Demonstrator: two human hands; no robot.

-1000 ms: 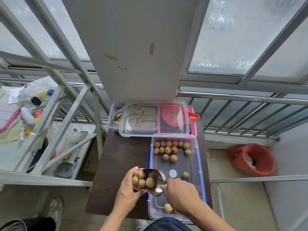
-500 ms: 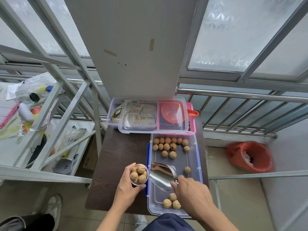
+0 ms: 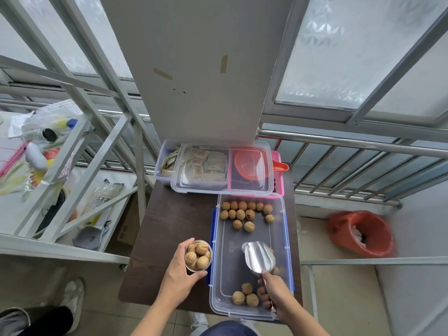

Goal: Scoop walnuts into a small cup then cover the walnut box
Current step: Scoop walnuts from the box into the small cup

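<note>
1. Head view, counts first: 1 dark table [image 3: 169,229]; 1 clear walnut box [image 3: 252,309] w/ blue clips, uncovered, on table's right half; 1 clear lid [image 3: 247,187] resting across 2 tubs at the back, a clear sachet tub [image 3: 164,166] & a pink tub [image 3: 278,175] w/ an orange scoop under the lid.
2. Walnuts in box: far cluster [image 3: 244,213] approx 12; near cluster [image 3: 246,295] approx 4–5, partly hidden by hand; 1–2 more behind the metal scoop.
3. Edges/room: box fills table's right side, near end overhanging front edge; bare tabletop left of box; mid-floor of box bare betw. the 2 clusters; metal rack left of table, railing right.
4. Left hand [image 3: 179,275]: fingers wrapped round 1 small cup [image 3: 198,255], full w/ approx 5–6 walnuts, cup just left of box's blue edge, over tabletop.
5. Right hand [image 3: 275,293]: closed on handle of metal scoop [image 3: 259,257], bowl empty, over box's mid-right; near cluster just left of this hand, lid well apart at back.
</note>
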